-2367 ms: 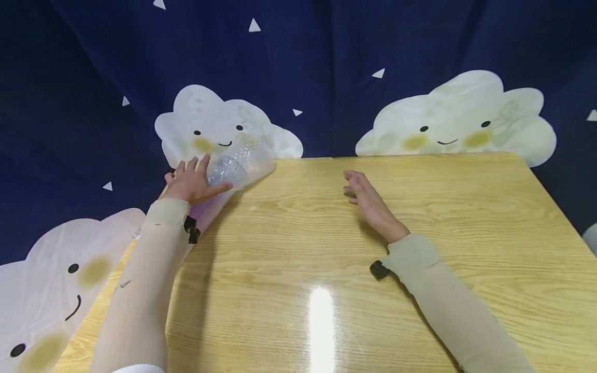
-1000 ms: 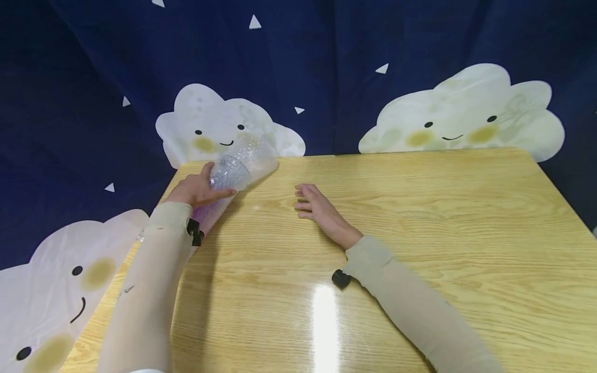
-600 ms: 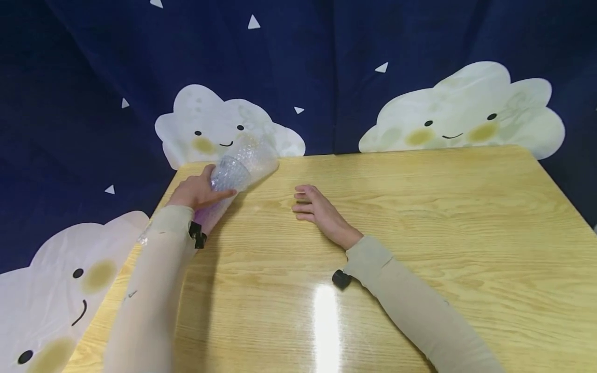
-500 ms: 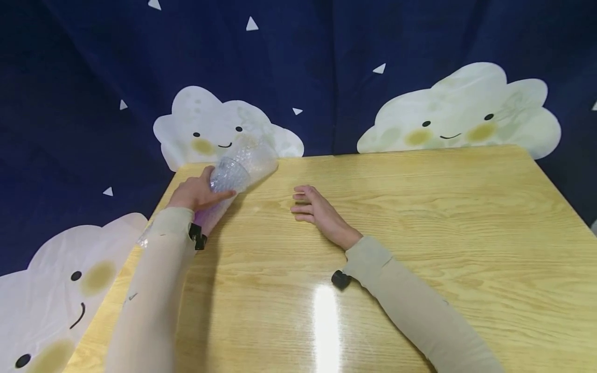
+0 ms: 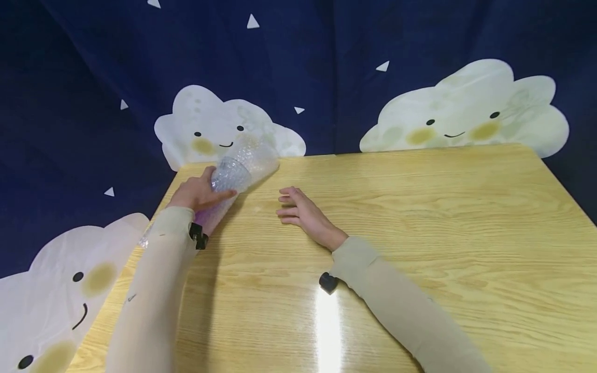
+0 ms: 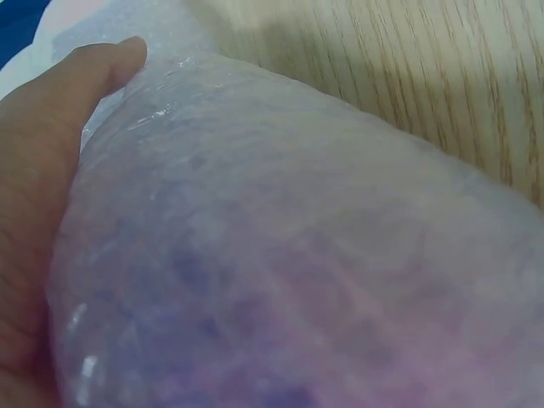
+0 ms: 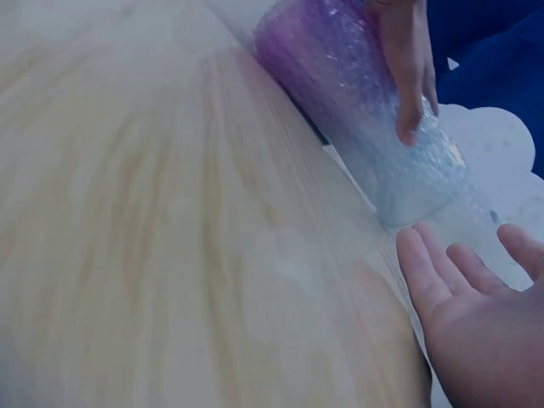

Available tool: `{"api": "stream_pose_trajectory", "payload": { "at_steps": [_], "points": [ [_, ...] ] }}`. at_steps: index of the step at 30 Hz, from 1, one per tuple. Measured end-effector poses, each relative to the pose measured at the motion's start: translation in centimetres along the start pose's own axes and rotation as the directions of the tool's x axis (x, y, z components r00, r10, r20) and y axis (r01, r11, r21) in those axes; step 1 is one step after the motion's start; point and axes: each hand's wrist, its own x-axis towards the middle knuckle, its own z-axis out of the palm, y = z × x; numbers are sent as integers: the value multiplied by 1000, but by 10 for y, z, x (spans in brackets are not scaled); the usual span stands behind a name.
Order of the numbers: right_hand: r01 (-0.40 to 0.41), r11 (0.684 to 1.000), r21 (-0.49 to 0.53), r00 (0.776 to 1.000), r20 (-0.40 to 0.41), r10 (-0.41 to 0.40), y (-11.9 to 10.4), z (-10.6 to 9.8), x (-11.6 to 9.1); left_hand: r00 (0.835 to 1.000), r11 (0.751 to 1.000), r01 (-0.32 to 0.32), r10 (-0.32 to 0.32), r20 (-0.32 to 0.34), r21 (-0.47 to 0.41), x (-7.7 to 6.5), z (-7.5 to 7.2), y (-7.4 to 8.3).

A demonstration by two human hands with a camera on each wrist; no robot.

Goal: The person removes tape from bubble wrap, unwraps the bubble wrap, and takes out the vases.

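My left hand (image 5: 193, 192) grips a bundle in clear bubble wrap (image 5: 231, 175) at the table's back left, thumb and fingers spread round it. The bundle lies slanted, purple at its near part and pale blue at its far end. Loose wrap (image 5: 262, 155) trails past that end. In the left wrist view the wrapped purple side (image 6: 280, 229) fills most of the picture, the hand along its left. My right hand (image 5: 309, 216) hovers to the right of the bundle, fingers extended and holding nothing. The right wrist view shows its palm (image 7: 489, 336) turned up near the pale end.
The light wooden table (image 5: 420, 233) carries a bright glare strip near the front. Behind it and to the left hangs a dark blue curtain (image 5: 326, 77) with smiling clouds. A scrap of wrap (image 5: 144, 241) shows at the left table edge beside the sleeve.
My right hand has moved left across the table toward the bundle. The left hand's fingers, spread over the bundle at first, have closed round it; the bundle has hardly moved.
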Motion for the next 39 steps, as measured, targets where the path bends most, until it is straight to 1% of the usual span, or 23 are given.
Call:
{"api": "stream_pose_trajectory", "payload": {
  "at_steps": [6,9,12,15,20,24,27,31,36,39],
  "points": [
    [-27,1000,8,999,22,27,2,19,9,1000,999,29,-29,4,-30,-3,1,2],
    [-31,1000,3,998,61,31,5,26,14,999,998,41,-41,2,-40,-4,-1,2],
    [-43,999,-7,993,113,44,7,33,17,999,998,45,-44,12,-49,-5,-2,2],
    [-60,998,-4,988,143,60,7,38,18,999,997,48,-47,26,-54,-5,-3,4],
    [-89,996,1,987,136,88,8,45,21,999,997,46,-46,7,-59,-3,0,10],
    [-116,993,0,985,132,115,14,52,26,998,995,70,-69,5,-75,-4,4,14],
    [-120,993,-21,983,141,121,17,54,25,997,993,83,-83,2,-81,-6,9,19],
    [-117,991,-66,981,147,126,18,50,19,996,992,84,-85,-2,-89,-5,13,30],
    [-107,991,-76,977,179,119,15,55,19,993,989,119,-119,0,-86,-10,10,29],
    [-104,992,-68,977,179,115,14,58,22,993,988,120,-120,10,-95,-13,8,27]
  ]
}}
